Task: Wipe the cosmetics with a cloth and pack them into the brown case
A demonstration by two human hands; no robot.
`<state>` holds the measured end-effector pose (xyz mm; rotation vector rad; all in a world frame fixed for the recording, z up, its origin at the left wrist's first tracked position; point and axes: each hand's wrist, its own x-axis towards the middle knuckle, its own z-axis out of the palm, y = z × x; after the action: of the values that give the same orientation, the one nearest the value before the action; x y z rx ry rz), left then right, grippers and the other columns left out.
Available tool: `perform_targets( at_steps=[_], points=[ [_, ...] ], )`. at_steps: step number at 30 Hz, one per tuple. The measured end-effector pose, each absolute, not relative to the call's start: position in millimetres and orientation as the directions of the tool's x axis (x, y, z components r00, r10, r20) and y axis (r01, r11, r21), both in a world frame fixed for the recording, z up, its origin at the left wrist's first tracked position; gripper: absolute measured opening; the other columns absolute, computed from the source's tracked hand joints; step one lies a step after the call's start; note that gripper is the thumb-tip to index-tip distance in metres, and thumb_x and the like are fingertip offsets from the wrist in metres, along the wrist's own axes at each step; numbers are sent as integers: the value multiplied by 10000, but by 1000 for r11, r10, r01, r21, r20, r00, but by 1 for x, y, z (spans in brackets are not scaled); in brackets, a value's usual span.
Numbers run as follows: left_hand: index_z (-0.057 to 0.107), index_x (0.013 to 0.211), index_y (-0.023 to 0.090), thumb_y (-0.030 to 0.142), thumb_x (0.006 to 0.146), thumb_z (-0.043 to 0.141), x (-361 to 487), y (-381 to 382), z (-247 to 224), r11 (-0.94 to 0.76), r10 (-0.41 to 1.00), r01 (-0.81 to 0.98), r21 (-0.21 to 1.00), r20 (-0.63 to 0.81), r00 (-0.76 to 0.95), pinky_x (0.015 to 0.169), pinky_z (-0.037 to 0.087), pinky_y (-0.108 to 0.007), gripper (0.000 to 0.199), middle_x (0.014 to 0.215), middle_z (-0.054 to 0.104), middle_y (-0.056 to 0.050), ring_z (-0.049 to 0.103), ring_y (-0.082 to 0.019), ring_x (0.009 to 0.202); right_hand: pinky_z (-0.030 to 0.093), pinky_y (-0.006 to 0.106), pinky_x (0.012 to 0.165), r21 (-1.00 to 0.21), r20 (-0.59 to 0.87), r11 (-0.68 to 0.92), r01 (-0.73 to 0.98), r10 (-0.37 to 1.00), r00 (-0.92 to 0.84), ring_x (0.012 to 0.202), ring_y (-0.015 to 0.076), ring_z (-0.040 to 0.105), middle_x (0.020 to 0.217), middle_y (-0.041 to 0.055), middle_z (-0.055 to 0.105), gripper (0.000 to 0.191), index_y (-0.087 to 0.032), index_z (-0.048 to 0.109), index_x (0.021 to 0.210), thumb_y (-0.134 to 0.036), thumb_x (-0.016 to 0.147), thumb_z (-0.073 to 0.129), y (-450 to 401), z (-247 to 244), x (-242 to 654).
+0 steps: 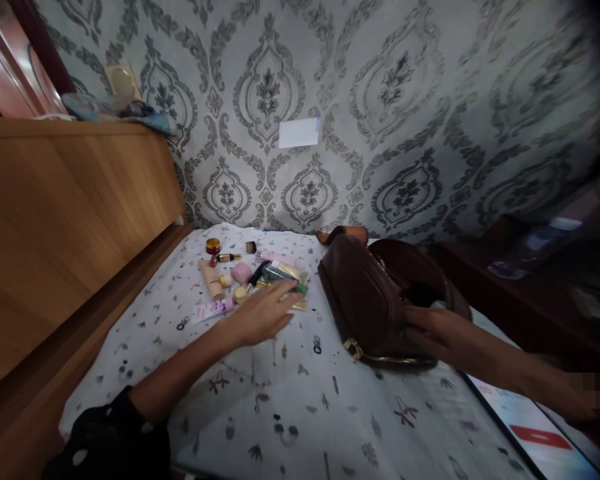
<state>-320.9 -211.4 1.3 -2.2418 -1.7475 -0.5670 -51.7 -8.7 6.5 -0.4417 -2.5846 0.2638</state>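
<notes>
On a white patterned cloth lies a group of small cosmetics: a beige tube, a pink jar, a white and purple tube and several others. My left hand is over the right part of this group, its fingers at a green-capped item; what it grips, if anything, is hidden. A dark brown bag lies to the right. At the bag's right side is my right hand, its fingers against or around the bag's edge and partly hidden.
A wooden cabinet stands on the left. Behind is a patterned wall with a white card. A lit screen lies at the lower right. A clear bottle is at the right, beyond the cloth.
</notes>
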Motion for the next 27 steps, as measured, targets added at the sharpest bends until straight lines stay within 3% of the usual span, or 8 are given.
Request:
perform_targets(
  at_steps=[1, 3, 7, 11, 16, 21, 23, 27],
  points=[
    [531, 1279, 139, 172, 957, 471, -335, -217, -3, -201, 872, 977, 74, 468, 144, 1047, 505, -478, 329, 1390, 547, -191, 540, -288, 1297, 501, 294, 548, -263, 287, 943, 203, 277, -917, 586, 197, 682, 671, 65, 704, 242, -245, 646, 680, -195, 882, 520, -4, 12, -45],
    [554, 1259, 173, 177, 948, 468, -365, -228, -11, -85, 867, 986, 140, 499, 4, 1065, 491, -481, 323, 1372, 568, -155, 549, -270, 1275, 509, 325, 553, -219, 237, 934, 281, 330, -914, 648, 235, 712, 765, 96, 740, 151, -245, 678, 770, -241, 875, 570, 1, 21, -34],
    [618, 1136, 177, 219, 943, 427, -420, -255, -20, 188, 777, 912, 365, 513, -365, 1060, 478, -464, 275, 1227, 628, -116, 571, -258, 1205, 574, 390, 736, -162, 493, 880, 446, 463, -736, 927, 289, 731, 1095, 160, 739, 192, -225, 715, 1011, -318, 883, 607, -20, 34, -27],
    [630, 1101, 171, 295, 939, 438, -445, -280, -25, 225, 747, 842, 491, 468, -472, 991, 501, -414, 280, 1183, 639, -104, 595, -241, 1126, 589, 392, 815, -205, 700, 933, 295, 350, -622, 971, 259, 710, 1088, 143, 726, 163, -205, 689, 1018, -268, 929, 569, -67, 36, -46],
    [675, 1070, 179, 404, 944, 501, -435, -294, -34, 117, 888, 915, 387, 371, -271, 980, 475, -410, 311, 1131, 634, -101, 574, -254, 1091, 584, 287, 669, -348, 563, 936, 54, 255, -786, 770, 181, 712, 883, 87, 739, 179, -170, 688, 970, -191, 957, 511, -109, 10, -92],
    [672, 1105, 181, 437, 932, 554, -415, -293, -44, 177, 928, 975, 133, 307, -210, 939, 481, -448, 330, 1132, 581, -118, 532, -291, 1069, 568, 314, 751, -469, 428, 881, -64, 163, -889, 836, 190, 693, 910, 101, 740, 223, -149, 704, 992, -146, 931, 489, -131, -26, -146],
    [661, 1085, 161, 390, 939, 548, -410, -290, -49, 204, 921, 977, 66, 324, -215, 916, 488, -454, 295, 1117, 581, -128, 525, -297, 1047, 556, 302, 722, -545, 412, 835, -72, 192, -891, 812, 185, 681, 919, 104, 739, 228, -150, 710, 999, -160, 930, 493, -135, -34, -166],
    [631, 1047, 170, 294, 972, 475, -406, -286, -63, 215, 887, 975, 49, 408, -216, 880, 504, -434, 213, 1061, 603, -114, 534, -277, 1010, 534, 281, 658, -727, 413, 686, -24, 409, -814, 792, 185, 676, 953, 104, 750, 236, -158, 708, 1009, -225, 932, 494, -136, -50, -193]
  ],
)
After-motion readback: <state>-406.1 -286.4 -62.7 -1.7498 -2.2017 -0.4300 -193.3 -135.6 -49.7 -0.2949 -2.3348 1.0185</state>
